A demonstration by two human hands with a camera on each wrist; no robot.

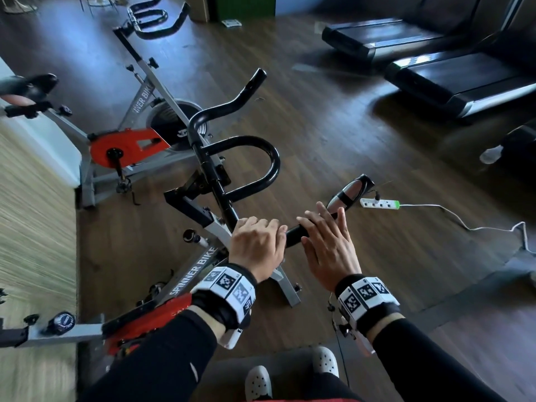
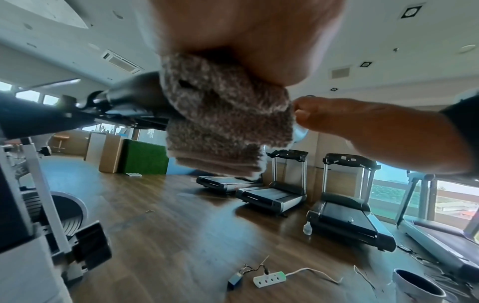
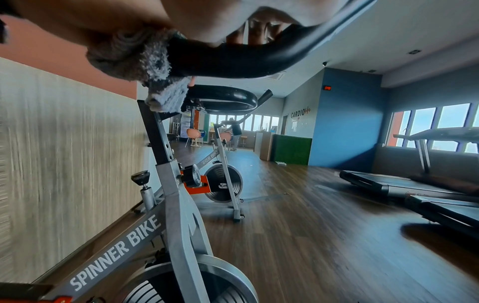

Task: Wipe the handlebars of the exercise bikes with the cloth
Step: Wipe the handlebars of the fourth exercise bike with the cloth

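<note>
The fingers [image 1: 262,227] of the left hand [image 1: 256,246] curl over the near bar of the handlebars [image 1: 232,166], wrapped around a grey-brown cloth [image 2: 223,114] that lies between palm and bar. In the head view the cloth is hidden under that hand; the left wrist view shows it folded thickly round the black tube, with its layered lower edge hanging free below. The right hand [image 1: 329,248] lies just beside the left on the same bar, its fingers nearly straight and spread across the top of the tube, gripping nothing; the right wrist view shows its palm resting on the padded bar with the cloth bunched at the left.

The stretch of bar under both hands runs from lower left to upper right in the head view, ending in a silver grip [image 1: 349,192] that points away to the right. The long stem of the handlebars heads up and away from the person, carrying a closed loop that bulges to the right, and the far horn curves up toward the top of the view.

This bar belongs to the near bike [image 3: 166,235], marked SPINNER BIKE on its grey frame. A second bike [image 1: 124,132] stands further off to the left. Treadmills [image 1: 452,71] sit across the wooden floor [image 1: 333,134], and a white power strip [image 1: 380,203] lies near the silver grip.
</note>
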